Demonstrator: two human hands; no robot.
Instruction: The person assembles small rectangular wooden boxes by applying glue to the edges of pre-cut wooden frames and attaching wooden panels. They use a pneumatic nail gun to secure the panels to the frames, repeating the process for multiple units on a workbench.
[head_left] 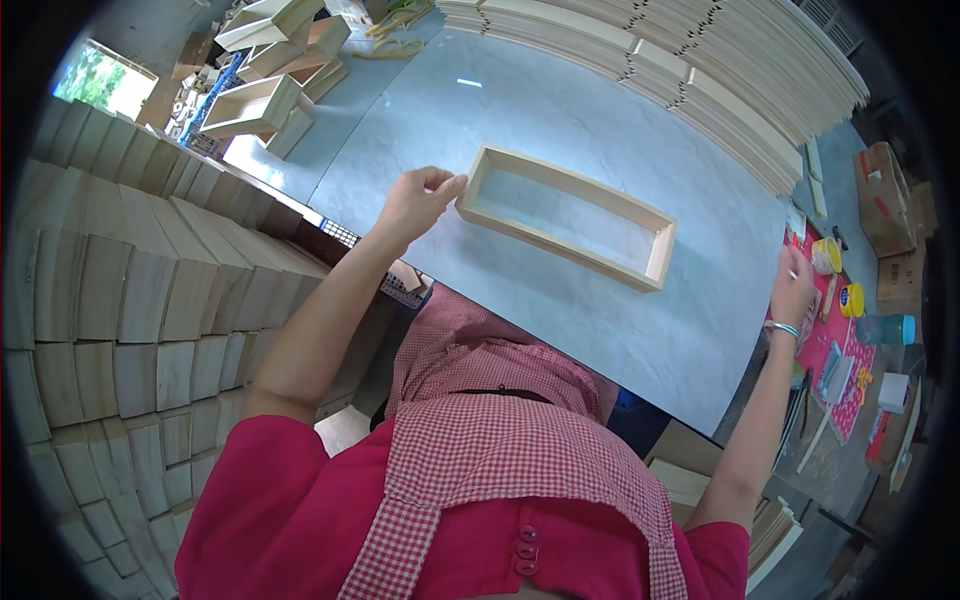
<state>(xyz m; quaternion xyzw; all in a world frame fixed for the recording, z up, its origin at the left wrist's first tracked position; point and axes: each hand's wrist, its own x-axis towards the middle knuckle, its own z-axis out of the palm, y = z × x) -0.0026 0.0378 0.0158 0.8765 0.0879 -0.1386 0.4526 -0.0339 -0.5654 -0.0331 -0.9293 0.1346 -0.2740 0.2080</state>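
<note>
A long, pale wooden frame (560,243) without a visible bottom lies on the marbled table; the tabletop shows through it. At its left end is my left hand (420,203), fingers curled and thumb and fingertips pinched against the end wall. My right hand (793,288) is far to the right, above a red patterned cloth (815,345). Its fingers are closed, and a small white tip of something shows between them; the rest is hidden. Near that hand stand a white tub with a yellow band (826,256) and a yellow-lidded jar (851,300).
Stacked wooden strips (650,65) line the table's far edge. Several wooden boxes (252,106) sit at the far left. Piled wood blocks (140,290) rise left of me. To the right are a teal-capped bottle (886,329) and a cardboard box (884,200).
</note>
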